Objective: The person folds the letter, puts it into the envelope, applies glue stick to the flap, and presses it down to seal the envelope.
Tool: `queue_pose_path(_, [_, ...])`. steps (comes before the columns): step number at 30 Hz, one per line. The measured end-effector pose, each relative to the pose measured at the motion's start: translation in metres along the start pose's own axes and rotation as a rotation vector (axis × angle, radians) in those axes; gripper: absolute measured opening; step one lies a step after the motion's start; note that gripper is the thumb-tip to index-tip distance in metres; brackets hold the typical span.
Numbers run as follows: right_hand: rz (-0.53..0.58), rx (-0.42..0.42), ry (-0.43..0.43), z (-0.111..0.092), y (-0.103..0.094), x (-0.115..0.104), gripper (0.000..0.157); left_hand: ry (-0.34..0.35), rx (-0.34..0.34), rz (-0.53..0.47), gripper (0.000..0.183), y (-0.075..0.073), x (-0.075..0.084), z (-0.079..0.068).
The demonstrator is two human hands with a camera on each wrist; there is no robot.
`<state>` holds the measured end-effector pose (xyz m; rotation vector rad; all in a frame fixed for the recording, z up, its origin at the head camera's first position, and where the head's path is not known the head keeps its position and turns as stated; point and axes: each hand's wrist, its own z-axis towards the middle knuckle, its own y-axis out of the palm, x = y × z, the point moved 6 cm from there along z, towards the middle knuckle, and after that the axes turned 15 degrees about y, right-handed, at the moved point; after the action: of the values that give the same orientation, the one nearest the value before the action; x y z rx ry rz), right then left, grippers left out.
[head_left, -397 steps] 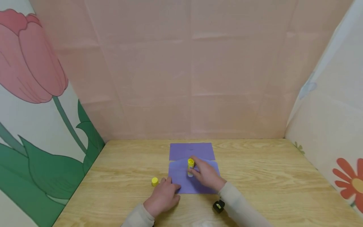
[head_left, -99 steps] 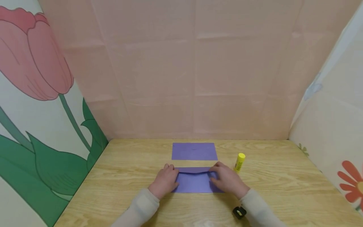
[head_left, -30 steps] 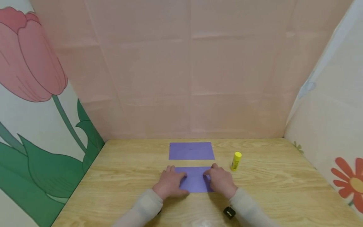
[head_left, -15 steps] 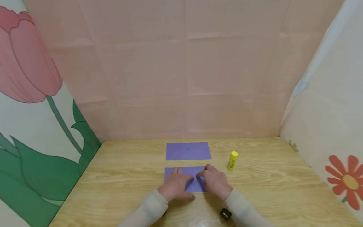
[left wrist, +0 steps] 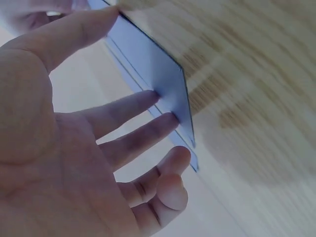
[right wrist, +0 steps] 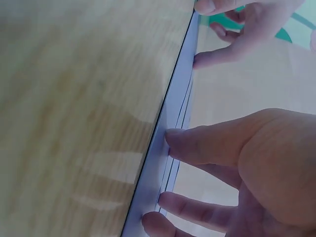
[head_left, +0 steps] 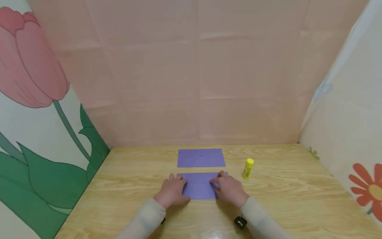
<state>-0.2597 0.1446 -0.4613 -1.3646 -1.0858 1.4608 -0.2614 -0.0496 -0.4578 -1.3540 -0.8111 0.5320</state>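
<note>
A purple paper envelope (head_left: 199, 186) lies on the table with its flap folded down flat. My left hand (head_left: 172, 192) rests at its left end. In the left wrist view two straight fingertips of the left hand (left wrist: 64, 128) touch the envelope (left wrist: 158, 64), thumb by the near edge, the other fingers bent. My right hand (head_left: 229, 190) presses on the right part of the envelope. Its thumb and fingertips touch the paper in the right wrist view, where the right hand (right wrist: 247, 163) is spread over the envelope (right wrist: 175, 106). A yellow glue stick (head_left: 248, 168) stands capped to the right.
A second purple envelope (head_left: 201, 158) lies flat just behind the first. The wooden table (head_left: 298, 192) ends at a pink-brown covered wall (head_left: 197, 83). A small black device (head_left: 240, 222) is by the right sleeve.
Earlier the right hand held the uncapped glue stick over the raised flap; it now stands capped. Both hands folded the flap down. The left hand has just moved back left along the envelope.
</note>
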Motion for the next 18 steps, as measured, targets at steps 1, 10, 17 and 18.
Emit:
queue_pose_path(1, [0.001,-0.003,-0.002,0.0017,0.0002,0.0,0.03,-0.007,0.004,-0.017,0.063,-0.0005,-0.0013,0.0007])
queue_pose_path(10, [0.028,-0.048,0.007,0.0096,0.0047,-0.0033,0.03,-0.021,0.009,-0.059,0.073,-0.0038,-0.0087,0.003])
queue_pose_path(17, [0.111,-0.015,-0.005,0.0071,-0.0006,0.0031,0.031,0.002,0.013,-0.068,0.071,-0.0002,-0.009,0.0018])
queue_pose_path(18, [0.128,0.001,-0.014,0.0066,-0.003,0.0042,0.032,0.005,0.017,-0.077,0.071,0.0002,-0.009,0.0015])
